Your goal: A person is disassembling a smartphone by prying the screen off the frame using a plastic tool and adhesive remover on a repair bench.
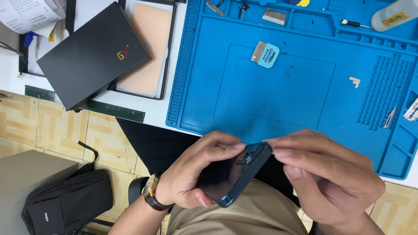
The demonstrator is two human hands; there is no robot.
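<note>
- The left hand [191, 174], with a brown-strapped wristwatch [151, 188] on its wrist, cradles a dark blue phone [235, 176] over the lap; its fingers [222, 150] are clamped around the phone's lower edge and back.
- The right hand [324, 174] meets the phone at its top corner, fingers [283, 146] pressed together on the rim beside the camera cutout.
- Just beyond the fingertips lies the blue work mat [278, 87] on the bench [156, 111].
- Farther past the fingers, a light blue scraper [264, 54] rests on the mat; a small metal bracket [355, 81] sits beyond the right fingers.
- Well beyond the left fingers lies a black box [93, 54].
- A black bag [65, 202] sits on the floor outside the left wrist.
</note>
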